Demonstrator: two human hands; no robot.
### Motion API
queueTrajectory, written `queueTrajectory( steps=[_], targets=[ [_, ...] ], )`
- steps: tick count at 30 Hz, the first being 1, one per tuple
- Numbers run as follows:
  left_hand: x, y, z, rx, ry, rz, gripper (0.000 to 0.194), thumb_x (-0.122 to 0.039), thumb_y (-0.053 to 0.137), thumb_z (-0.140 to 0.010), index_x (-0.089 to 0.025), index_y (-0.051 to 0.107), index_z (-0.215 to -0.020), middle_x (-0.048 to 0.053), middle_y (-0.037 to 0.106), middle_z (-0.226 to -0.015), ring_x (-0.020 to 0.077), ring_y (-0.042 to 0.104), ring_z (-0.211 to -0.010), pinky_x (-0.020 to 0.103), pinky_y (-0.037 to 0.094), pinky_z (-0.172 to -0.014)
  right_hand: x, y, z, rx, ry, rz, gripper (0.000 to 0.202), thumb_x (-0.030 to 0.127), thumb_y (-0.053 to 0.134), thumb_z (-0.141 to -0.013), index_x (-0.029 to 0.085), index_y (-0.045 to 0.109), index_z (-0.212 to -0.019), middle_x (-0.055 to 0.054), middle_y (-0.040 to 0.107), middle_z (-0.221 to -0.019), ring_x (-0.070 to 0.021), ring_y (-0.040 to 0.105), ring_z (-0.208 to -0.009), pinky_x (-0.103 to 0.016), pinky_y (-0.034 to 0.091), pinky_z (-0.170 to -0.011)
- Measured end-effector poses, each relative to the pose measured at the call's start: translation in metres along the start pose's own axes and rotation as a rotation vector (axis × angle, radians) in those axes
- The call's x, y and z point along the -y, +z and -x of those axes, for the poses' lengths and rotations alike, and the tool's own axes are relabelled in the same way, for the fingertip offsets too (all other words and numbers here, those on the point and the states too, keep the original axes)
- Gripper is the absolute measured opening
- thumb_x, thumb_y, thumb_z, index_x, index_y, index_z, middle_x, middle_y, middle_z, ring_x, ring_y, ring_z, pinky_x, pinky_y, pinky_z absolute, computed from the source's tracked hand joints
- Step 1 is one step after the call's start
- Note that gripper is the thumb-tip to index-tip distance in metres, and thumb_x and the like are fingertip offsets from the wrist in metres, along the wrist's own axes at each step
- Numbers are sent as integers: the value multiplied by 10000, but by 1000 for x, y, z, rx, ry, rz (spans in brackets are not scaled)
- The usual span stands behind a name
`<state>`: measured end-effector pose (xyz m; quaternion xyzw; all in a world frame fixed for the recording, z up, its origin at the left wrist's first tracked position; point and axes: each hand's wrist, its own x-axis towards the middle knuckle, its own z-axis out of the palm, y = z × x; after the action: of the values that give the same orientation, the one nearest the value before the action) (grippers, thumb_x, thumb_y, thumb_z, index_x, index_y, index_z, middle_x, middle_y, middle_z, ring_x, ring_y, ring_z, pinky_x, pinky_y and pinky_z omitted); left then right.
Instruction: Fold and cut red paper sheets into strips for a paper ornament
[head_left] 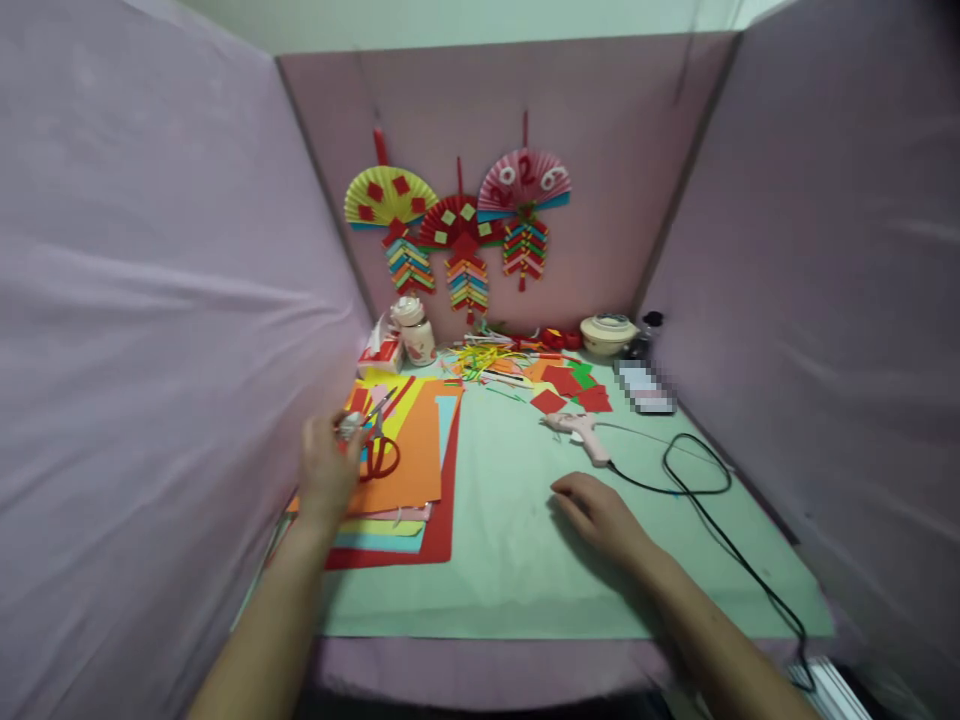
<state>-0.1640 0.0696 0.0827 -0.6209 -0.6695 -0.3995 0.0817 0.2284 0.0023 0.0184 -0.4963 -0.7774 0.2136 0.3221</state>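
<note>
My left hand (328, 470) is over the left part of a stack of coloured paper (412, 440), its fingers closed around a small whitish, shiny thing (349, 426) too blurred to name. Just right of those fingers lies a pair of scissors (381, 450) with red handles, blades pointing away from me. My right hand (600, 510) rests low over the pale green table cover, fingers loosely bent, thumb apart, with nothing seen in it. Beyond it lies a pale pink glue gun (581, 432), apart from the hand.
A black cord (694, 492) loops down the right side. Red paper squares (550, 401) and yellow strips (484, 362) lie at the back. Behind stand a tissue box (382, 355), a white jar (417, 335) and a lidded bowl (606, 335). Paper fans (525, 185) hang on the back wall.
</note>
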Motion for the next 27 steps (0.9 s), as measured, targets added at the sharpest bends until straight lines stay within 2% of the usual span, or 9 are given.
queueTrajectory(
  steps=[2, 4, 6, 9, 11, 14, 19, 23, 27],
  targets=[
    [32, 5, -11, 44, -22, -55, 242, -284, 520, -850, -167, 558, -1059, 91, 537, -1054, 267, 526, -1009, 471, 450, -920, -3, -5, 7, -45, 42, 11, 225, 296, 443, -918, 210, 642, -978, -58, 677, -963, -203, 624, -894, -346, 481, -807],
    [50, 11, -11, 172, -13, -174, 242, -258, 529, -817, -140, 576, -1022, 127, 555, -1036, 292, 529, -1005, 485, 444, -919, -13, -12, 10, -122, 108, 46, 225, 299, 461, -900, 205, 642, -995, -62, 679, -984, -207, 625, -893, -345, 481, -805],
    [52, 13, -3, 205, 0, -223, 287, -301, 558, -791, -123, 588, -1014, 163, 562, -1067, 331, 510, -1068, 513, 412, -955, -27, -21, 6, -224, 185, 116, 232, 299, 487, -877, 192, 641, -1014, -72, 678, -1000, -215, 621, -897, -345, 477, -807],
    [30, 14, 18, 147, 81, -212, 377, -397, 489, -847, -123, 596, -1082, 178, 553, -1153, 335, 485, -1152, 504, 381, -1005, -47, -42, -4, -312, 298, 282, 261, 279, 518, -859, 150, 639, -1052, -100, 668, -1039, -224, 609, -931, -330, 456, -831],
    [4, 16, 35, 121, 176, -120, 394, -425, 460, -871, -140, 604, -1102, 157, 565, -1151, 316, 503, -1145, 478, 386, -1016, -57, -57, -9, -331, 389, 369, 292, 258, 520, -862, 130, 621, -1105, -114, 654, -1102, -215, 606, -952, -309, 440, -842],
    [-43, 30, 66, 180, 284, 49, 367, -411, 482, -867, -152, 616, -1090, 150, 578, -1154, 311, 522, -1130, 473, 410, -1000, -62, -74, -6, -385, 506, 436, 308, 233, 479, -886, 108, 600, -1140, -142, 645, -1123, -221, 602, -963, -311, 419, -847],
    [-140, 73, 109, 541, 422, 329, 259, -339, 511, -874, -189, 622, -1053, 101, 631, -1079, 258, 586, -1046, 411, 456, -944, -55, -83, 27, -376, 608, 493, 218, 257, 564, -853, 137, 651, -1012, -127, 682, -1005, -242, 609, -939, -298, 405, -781],
    [-221, 112, 113, 773, 316, 325, 354, -340, 524, -875, -165, 573, -1180, 130, 632, -1118, 225, 648, -900, 352, 487, -833, -53, -96, 83, -437, 725, 619, 265, 300, 520, -898, 123, 626, -1064, -146, 669, -1032, -259, 598, -963, -319, 388, -816],
    [-280, 152, 98, 911, 244, 141, 561, -517, 436, -903, -194, 431, -1362, 158, 677, -1084, 313, 643, -996, 387, 474, -784, -63, -103, 127, -303, 792, 659, 279, 365, 593, -851, 141, 632, -1014, -140, 664, -980, -259, 594, -923, -318, 387, -776]
  ],
)
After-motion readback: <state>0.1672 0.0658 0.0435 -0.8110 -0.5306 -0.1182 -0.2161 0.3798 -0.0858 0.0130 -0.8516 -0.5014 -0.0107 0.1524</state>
